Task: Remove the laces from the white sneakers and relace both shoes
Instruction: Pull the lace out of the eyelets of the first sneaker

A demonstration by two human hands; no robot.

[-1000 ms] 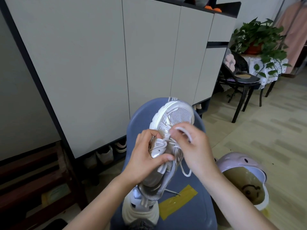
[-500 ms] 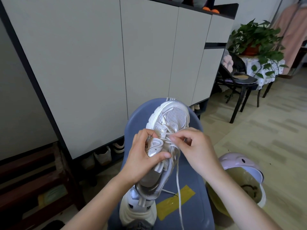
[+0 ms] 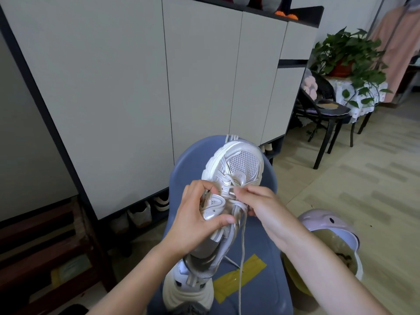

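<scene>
I hold a white and silver sneaker (image 3: 241, 164) up over a blue chair (image 3: 261, 269), toe pointing away from me. My left hand (image 3: 195, 221) grips its side, thumb across the silver panel. At the eyelets my right hand (image 3: 261, 208) pinches the white lace (image 3: 242, 251), whose loose end hangs down over the seat. The second white sneaker (image 3: 188, 292) lies on the seat below, partly hidden by the first.
A strip of yellow tape (image 3: 238, 280) is stuck on the seat. A pink-lidded bin (image 3: 329, 226) stands open at the right. A grey cabinet (image 3: 136, 87) with shoes under it is ahead. A black chair (image 3: 327, 119) and a potted plant (image 3: 347, 55) stand at the back right.
My right hand came down from a raised pull with a loop of lace to the eyelets. The loose lace end now hangs straight down. The left hand kept its grip.
</scene>
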